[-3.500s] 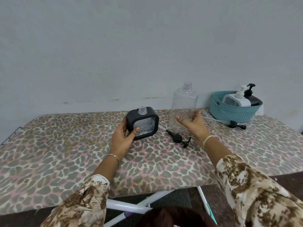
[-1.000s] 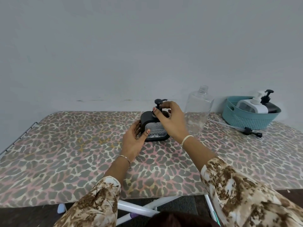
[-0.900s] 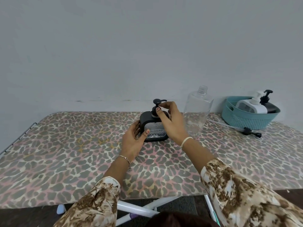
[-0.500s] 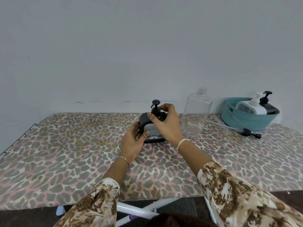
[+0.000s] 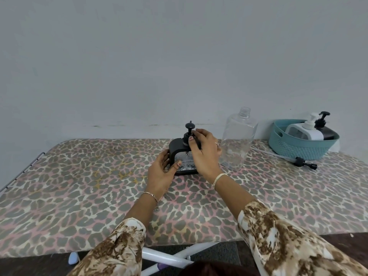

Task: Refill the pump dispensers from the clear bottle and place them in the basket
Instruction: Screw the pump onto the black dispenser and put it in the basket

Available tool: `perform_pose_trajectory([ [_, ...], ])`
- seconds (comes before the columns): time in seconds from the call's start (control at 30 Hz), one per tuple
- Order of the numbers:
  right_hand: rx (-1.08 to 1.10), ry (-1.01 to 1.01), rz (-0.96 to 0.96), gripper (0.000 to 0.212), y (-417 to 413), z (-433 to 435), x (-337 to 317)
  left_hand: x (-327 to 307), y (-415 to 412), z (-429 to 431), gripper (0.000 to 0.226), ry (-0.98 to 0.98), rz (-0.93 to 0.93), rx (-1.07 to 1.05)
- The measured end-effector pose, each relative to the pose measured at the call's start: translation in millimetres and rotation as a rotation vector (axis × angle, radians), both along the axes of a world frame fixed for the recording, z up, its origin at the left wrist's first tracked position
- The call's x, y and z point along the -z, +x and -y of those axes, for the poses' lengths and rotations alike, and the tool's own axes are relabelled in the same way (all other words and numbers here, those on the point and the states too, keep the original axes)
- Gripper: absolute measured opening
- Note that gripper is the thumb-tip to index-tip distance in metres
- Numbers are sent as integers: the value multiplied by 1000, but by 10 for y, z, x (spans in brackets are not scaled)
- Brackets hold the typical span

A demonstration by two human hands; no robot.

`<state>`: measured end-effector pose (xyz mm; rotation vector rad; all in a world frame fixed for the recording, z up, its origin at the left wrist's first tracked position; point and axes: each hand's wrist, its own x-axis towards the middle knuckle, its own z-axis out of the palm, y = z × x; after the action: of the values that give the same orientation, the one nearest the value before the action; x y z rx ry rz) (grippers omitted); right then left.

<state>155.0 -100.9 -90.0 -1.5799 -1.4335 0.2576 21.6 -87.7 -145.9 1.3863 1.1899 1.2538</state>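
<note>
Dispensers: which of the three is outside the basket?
The black square dispenser, held by the left hand and right hand; the white dispenser and dark dispenser sit in the basket.

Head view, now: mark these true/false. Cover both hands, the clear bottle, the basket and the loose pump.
1. The right hand grips the pump on the black dispenser. True.
2. The clear bottle lies on its side. False: it stands upright, uncapped.
3. The basket holds two dispensers. True: a white dispenser and a dark dispenser.
4. The left hand rests flat on the table, apart from the black dispenser. False: it holds the dispenser's side.
5. A loose pump lies on the table beside the basket. True.
</note>
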Motion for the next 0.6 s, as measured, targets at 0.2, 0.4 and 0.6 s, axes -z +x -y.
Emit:
perform_pose_trajectory([
  [0.2, 138, 65, -65, 42, -16, -25, -20, 9, 1, -13, 65, -15, 19, 4],
  [0.4, -35, 43, -4, 34, -28, -36, -41, 26, -3, -23, 65, -19, 21, -5],
  [0.6, 87, 71, 60, 28, -15, -23, -29, 24, -2, -21, 63, -9, 16, 10],
])
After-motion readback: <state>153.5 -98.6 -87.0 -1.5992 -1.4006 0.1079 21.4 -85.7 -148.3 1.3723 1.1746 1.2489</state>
